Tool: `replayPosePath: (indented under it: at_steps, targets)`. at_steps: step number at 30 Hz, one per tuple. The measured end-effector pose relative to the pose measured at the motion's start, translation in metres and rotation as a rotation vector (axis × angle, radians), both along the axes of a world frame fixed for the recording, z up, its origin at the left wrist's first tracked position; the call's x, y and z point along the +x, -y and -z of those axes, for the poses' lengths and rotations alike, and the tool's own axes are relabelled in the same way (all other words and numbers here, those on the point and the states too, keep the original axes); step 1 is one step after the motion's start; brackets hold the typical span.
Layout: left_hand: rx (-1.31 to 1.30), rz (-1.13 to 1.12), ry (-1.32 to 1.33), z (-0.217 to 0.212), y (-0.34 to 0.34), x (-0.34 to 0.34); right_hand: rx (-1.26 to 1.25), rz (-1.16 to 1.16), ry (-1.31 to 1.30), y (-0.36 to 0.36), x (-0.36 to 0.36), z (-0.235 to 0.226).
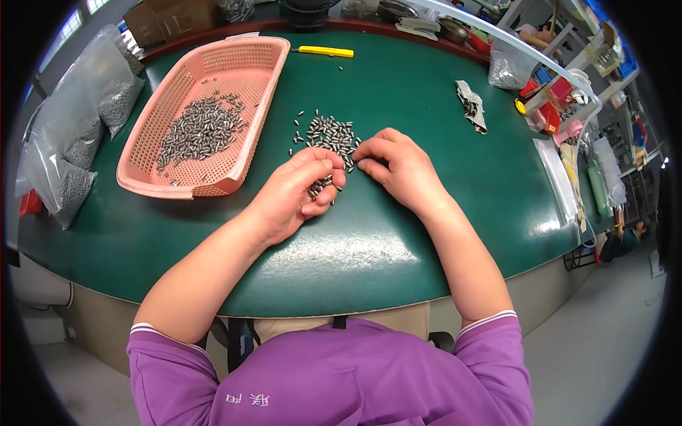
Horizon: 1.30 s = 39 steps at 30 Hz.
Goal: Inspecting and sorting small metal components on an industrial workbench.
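Observation:
Cupped and curled, my left hand point(288, 192) holds several small shiny metal cylinders point(323, 187) in its palm and fingers. Just beyond it, a loose pile of the same metal cylinders point(330, 133) lies on the green table point(398, 85), a few scattered off its left side. My right hand point(401, 170) rests at the pile's right edge, fingers bent and closed toward the thumb; what sits at its fingertips is too small to make out. To the left, a pink perforated plastic basket point(135, 170) contains a heap of these cylinders point(202, 128).
A yellow utility knife point(325, 52) lies behind the basket. Crumpled whitish wrapping point(471, 106) with dark bits is at the right. Clear bags of metal parts point(78, 142) line the left edge; another bag point(508, 67) stands back right, near cluttered shelving. A cardboard box point(170, 20) sits behind.

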<state>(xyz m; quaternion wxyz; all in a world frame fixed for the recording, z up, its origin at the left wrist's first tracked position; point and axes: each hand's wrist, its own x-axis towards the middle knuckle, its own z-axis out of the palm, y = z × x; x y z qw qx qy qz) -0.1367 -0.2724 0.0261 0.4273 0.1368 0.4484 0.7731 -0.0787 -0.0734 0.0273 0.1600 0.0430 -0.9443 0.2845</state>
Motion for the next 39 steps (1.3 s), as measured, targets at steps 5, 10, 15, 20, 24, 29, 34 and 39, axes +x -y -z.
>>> replayPosePath:
  at_steps: [5, 10, 15, 20, 24, 29, 34, 39]
  targets:
    - [-0.023, 0.062, -0.019, 0.003, -0.001, 0.0, 0.107, -0.011, -0.022, -0.001, 0.002, -0.002]
    - [-0.037, 0.103, -0.037, 0.005, -0.001, 0.001, -0.185, -0.192, -0.129, 0.01, 0.003, -0.012]
    - [-0.025, 0.159, -0.035, 0.004, 0.0, 0.0, -0.215, -0.301, -0.216, 0.016, 0.003, -0.011]
    - [-0.021, 0.139, -0.033, 0.005, 0.001, 0.001, -0.266, -0.222, -0.199, 0.014, 0.001, -0.008]
    - [-0.042, 0.109, 0.001, 0.004, 0.001, 0.0, -0.208, -0.106, -0.096, 0.009, 0.003, -0.006]
    - [-0.032, 0.06, -0.013, 0.002, 0.002, 0.0, -0.054, -0.105, -0.013, 0.004, 0.003, 0.0]
    - [-0.005, 0.03, -0.014, 0.003, 0.002, -0.002, 0.058, -0.107, -0.021, 0.006, 0.004, -0.003]
    - [-0.049, 0.026, 0.001, 0.001, 0.0, 0.001, 0.088, -0.108, 0.026, 0.008, 0.007, -0.004]
